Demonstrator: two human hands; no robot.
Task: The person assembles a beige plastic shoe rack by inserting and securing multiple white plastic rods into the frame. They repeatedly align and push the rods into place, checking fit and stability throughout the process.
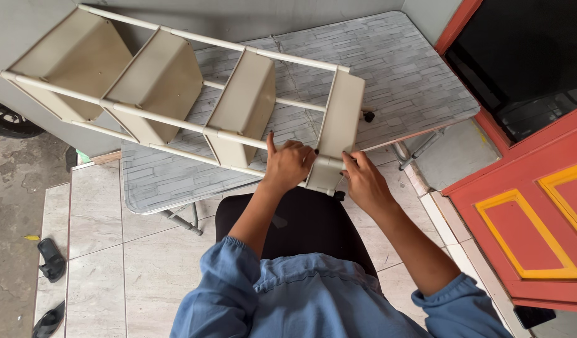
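Note:
A cream plastic shelf rack lies on its side across a table, with several trays joined by white tubes. My left hand grips the near white tube and the corner of the end tray. My right hand holds the same tray's corner joint from the right. Both hands close around that corner at the table's near edge. Small black wheels show at the tray's end.
The table has a grey stone-pattern top and metal legs. A black chair seat is under me. A red and yellow door stands at right. Black sandals lie on the tiled floor at left.

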